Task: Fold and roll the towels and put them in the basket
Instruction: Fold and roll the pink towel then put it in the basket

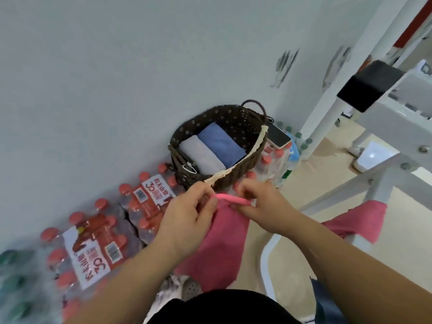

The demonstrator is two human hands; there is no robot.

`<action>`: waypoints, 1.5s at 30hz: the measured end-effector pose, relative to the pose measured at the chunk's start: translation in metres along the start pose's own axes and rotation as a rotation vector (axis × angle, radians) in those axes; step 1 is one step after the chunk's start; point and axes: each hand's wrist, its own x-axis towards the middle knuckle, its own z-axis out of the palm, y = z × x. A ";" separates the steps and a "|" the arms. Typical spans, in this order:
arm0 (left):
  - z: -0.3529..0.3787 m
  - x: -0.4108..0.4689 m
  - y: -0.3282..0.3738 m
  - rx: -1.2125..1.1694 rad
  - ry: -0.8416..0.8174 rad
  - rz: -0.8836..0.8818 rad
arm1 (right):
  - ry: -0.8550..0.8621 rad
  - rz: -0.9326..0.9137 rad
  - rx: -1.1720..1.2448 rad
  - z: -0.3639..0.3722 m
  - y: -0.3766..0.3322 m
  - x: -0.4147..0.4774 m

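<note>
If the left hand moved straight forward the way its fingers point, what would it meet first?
Probably the basket, at its front wall just beyond the left hand, which pinches the pink towel; depth is unclear.

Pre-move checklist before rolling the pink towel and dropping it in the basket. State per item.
1. Left hand pinches the top edge of the pink towel: ok.
2. Right hand pinches the same edge: ok.
3. Top edge turned over between the hands: ok.
4. Edge even at both ends: cannot tell, the fingers cover them.
5. Basket just beyond the hands, opening uncovered: ok.
6. Room for a third roll beside the blue towel and grey towel: cannot tell.
</note>
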 end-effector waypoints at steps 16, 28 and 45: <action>-0.031 -0.198 0.016 0.539 0.168 -0.609 | -0.585 -0.276 0.125 0.113 -0.043 -0.064; -0.093 -0.260 -0.038 0.699 0.207 -0.484 | -0.772 -0.137 0.151 0.161 -0.116 -0.060; -0.204 -0.274 -0.145 0.446 0.223 -0.570 | -0.514 0.136 -0.488 0.192 -0.118 -0.043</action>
